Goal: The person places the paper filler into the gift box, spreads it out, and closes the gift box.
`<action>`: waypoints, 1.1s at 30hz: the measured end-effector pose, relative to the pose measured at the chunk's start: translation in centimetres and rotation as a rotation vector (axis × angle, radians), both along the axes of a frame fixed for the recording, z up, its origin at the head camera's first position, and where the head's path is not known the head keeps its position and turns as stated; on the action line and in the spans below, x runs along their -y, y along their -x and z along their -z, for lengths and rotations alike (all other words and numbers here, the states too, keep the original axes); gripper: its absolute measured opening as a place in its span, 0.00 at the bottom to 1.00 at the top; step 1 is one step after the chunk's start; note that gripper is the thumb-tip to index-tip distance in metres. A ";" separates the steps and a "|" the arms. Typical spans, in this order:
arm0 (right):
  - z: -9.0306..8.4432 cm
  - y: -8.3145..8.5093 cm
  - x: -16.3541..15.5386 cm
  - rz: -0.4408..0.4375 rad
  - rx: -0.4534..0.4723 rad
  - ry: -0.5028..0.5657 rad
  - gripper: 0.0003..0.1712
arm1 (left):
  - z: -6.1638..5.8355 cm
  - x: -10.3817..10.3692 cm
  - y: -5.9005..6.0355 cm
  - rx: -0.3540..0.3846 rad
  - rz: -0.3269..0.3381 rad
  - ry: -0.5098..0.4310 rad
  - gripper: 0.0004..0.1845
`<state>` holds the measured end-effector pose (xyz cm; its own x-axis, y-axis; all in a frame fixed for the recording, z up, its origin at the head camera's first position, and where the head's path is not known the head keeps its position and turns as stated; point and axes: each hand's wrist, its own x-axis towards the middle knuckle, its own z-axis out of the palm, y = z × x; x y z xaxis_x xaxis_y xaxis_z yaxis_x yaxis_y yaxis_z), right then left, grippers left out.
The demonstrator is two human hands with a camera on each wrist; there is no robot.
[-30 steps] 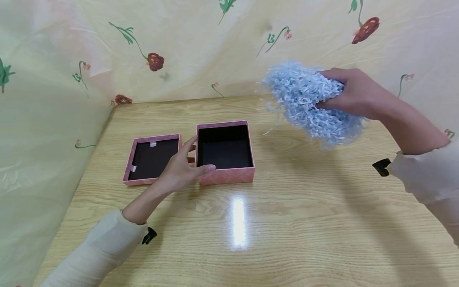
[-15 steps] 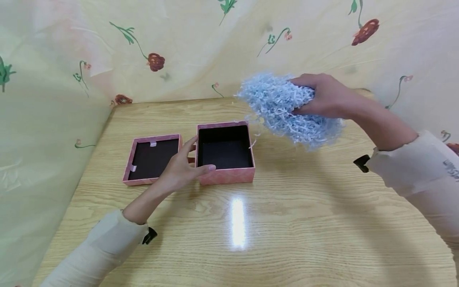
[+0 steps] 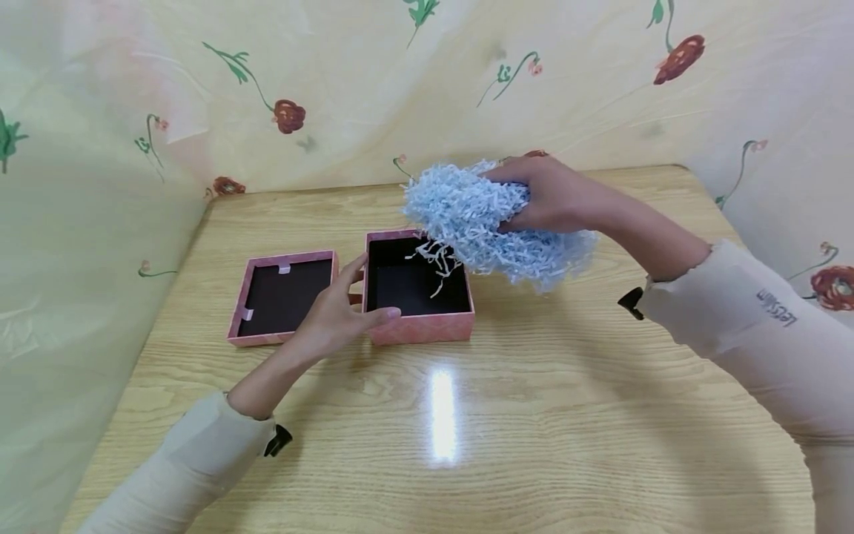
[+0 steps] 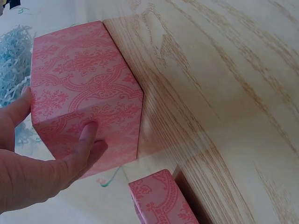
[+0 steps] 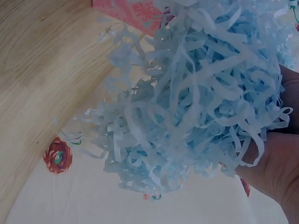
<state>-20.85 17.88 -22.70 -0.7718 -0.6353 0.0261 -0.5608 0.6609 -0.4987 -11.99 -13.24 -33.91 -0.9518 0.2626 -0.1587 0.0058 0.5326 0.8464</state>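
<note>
In the head view my left hand (image 3: 333, 315) holds a pink patterned box (image 3: 423, 331) by its left side and near corner, thumb at the front rim. The box stands open-topped with a black inside. My right hand (image 3: 557, 199) grips a big wad of pale blue shredded paper (image 3: 460, 215) above the table; the wad covers the box's far right corner, and loose strands dangle over the opening. From the left wrist, fingers (image 4: 88, 135) lie against the box's patterned side (image 4: 84, 74). Shredded paper (image 5: 187, 102) fills most of the right wrist view, hiding the right fingertips.
A shallow pink lid (image 3: 267, 340) with a black inside and small pale tabs lies left of the box, beside my left wrist. The wood-grain table (image 3: 534, 430) ends at the back against a floral cloth (image 3: 347, 96), which also hangs along the left.
My right hand has carried the shredded paper leftward and lower, from the right of the box to over its right part. The left hand, box and lid have stayed put.
</note>
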 end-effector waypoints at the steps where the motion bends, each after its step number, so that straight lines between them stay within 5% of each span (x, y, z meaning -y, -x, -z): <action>1: 0.1 0.0 0.3 -0.009 -0.003 -0.001 0.36 | 0.0 0.0 0.0 0.000 -0.001 0.000 0.55; 20: 1.7 0.4 5.3 -0.063 0.051 -0.128 0.41 | 0.2 0.1 0.0 0.023 -0.001 -0.008 0.55; 33: 3.5 0.3 8.4 -0.128 0.039 -0.099 0.42 | 0.3 0.1 0.1 0.025 0.003 -0.011 0.52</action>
